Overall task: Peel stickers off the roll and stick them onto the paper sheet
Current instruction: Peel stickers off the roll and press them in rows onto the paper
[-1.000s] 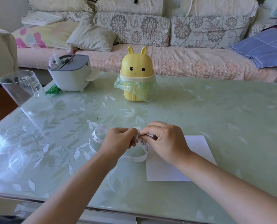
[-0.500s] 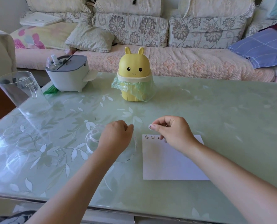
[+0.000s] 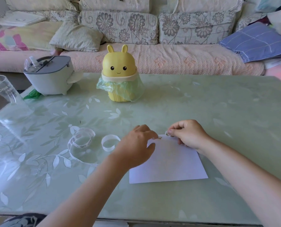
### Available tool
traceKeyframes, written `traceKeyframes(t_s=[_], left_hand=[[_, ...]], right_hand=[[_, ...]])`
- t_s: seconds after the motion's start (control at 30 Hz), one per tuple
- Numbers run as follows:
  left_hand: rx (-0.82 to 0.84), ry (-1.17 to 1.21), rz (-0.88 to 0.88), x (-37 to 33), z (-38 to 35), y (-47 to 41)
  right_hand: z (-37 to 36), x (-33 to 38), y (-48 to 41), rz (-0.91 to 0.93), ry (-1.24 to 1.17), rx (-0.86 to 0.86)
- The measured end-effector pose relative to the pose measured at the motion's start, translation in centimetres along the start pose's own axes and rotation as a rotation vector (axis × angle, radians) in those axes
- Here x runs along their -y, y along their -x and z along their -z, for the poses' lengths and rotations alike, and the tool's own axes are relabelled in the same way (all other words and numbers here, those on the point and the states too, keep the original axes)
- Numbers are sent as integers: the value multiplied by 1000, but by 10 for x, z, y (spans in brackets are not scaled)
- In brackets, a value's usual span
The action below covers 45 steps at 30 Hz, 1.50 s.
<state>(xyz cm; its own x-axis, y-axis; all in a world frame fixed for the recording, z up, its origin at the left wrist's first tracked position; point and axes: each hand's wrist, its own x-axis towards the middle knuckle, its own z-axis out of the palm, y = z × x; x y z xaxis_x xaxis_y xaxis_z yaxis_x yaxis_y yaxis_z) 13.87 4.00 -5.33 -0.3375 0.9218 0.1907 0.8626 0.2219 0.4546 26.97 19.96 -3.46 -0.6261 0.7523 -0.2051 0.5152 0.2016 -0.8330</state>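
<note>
A: Where is the sticker (image 3: 167,133) to be found?

B: It is pinched between the thumb and fingers (image 3: 174,130) of the right hand (image 3: 189,135), and is held at the far edge of the paper sheet (image 3: 169,163). Whether it is already touching the paper cannot be told.

A: What has been laid on the sheet?

B: A few placed stickers (image 3: 157,138) are seen in a row along that far edge, just left of the held one. Part of the row is hidden, so no count is offered.

A: How is the left hand (image 3: 136,145) used?

B: It is laid over the sheet's far-left corner with its fingers relaxed and nothing gripped. The paper appears to be steadied by it.

A: How might the step be done well?

B: The sticker is best lined up with the row, with a small gap left. One edge should be lowered first and the rest smoothed down, so that no crease is trapped. The sheet should be kept pinned so it is not dragged.

A: And the roll (image 3: 80,140)?

B: It is lying on the worktop (image 3: 202,104), well left of the sheet. A curl of backing strip (image 3: 109,143) is lying between it and the left hand. A yellow bin (image 3: 120,74) is stood further back.
</note>
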Motion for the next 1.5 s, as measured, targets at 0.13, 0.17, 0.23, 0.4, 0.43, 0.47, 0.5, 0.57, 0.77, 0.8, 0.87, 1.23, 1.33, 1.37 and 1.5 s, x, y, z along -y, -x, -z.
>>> traceKeyframes(t_s=[0.13,0.17,0.23,0.4,0.43,0.47,0.5,0.57,0.77,0.8,0.87,1.23,1.33,1.37,1.5], left_hand=[[73,-91,-30,-3,-13,1],[78,-124,-35,-3,-14,2],[77,-166,-52,-2,-17,3],[66,-174,-65,2,-20,4],[62,-176,-66,2,-20,4],[57,-177,-67,2,-21,5],[52,-179,-67,2,-21,5],[47,-181,-65,1,-21,5],[57,-199,-59,1,-19,4],[58,-201,-59,1,-19,4],[61,-205,-53,0,-20,3],[-19,-300,-69,-8,-27,2],[-8,-316,-65,-10,-27,1],[-10,-320,-63,-10,-27,1],[-36,-340,-62,-12,-30,-1]], right_hand=[[1,-4,-3,10,16,22],[0,-4,-4,17,29,26],[-2,-5,-7,20,53,33],[-4,-3,-10,39,117,43],[-4,-3,-11,41,130,42],[-5,-3,-12,40,142,40],[-5,-3,-13,36,154,38],[-5,-4,-13,25,169,33],[-7,-2,-14,10,219,21],[-7,-1,-14,5,231,19],[-8,0,-13,-5,255,17],[-11,12,-14,-87,496,-68],[-6,11,-12,-96,548,-97],[-5,10,-11,-102,544,-100],[-4,-2,-5,-31,525,-109]])
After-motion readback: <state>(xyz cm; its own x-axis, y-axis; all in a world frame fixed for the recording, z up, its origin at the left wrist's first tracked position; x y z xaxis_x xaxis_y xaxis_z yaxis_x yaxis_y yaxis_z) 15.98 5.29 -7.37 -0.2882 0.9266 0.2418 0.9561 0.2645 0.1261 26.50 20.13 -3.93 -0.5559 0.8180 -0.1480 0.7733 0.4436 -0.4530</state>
